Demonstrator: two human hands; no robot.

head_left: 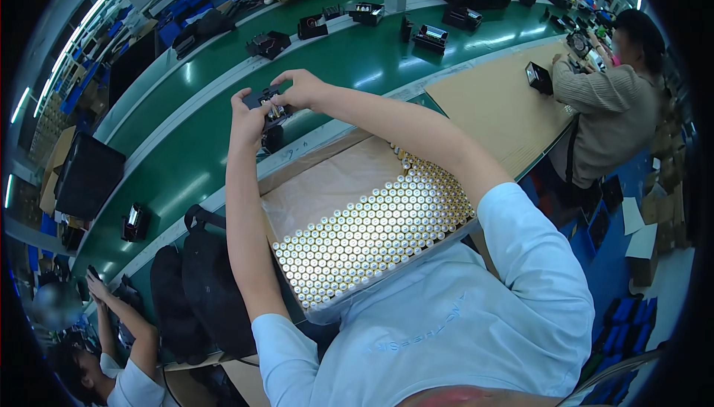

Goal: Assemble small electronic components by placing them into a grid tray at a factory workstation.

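Out over the green conveyor, both my hands are closed on a small black plastic casing (259, 98). Metallic battery cells show in its open compartment. My left hand (247, 118) grips the near left side, with its thumb at the cells. From the right, my right hand (303, 90) curls over the casing, index finger on the far edge and thumb down by the cells. Below my forearms stands an open carton lined with brown paper (320, 184), packed partly with upright gold and silver batteries (372, 236). Just under my hands sits another black unit (273, 139), partly hidden.
Several black casings, such as one with shiny cells (431, 38), stand along the green conveyor (186, 176). Black bags (212, 280) lie left of the carton. A tan board (483, 102) reaches right toward a seated co-worker (613, 110). Another person (123, 362) works at lower left.
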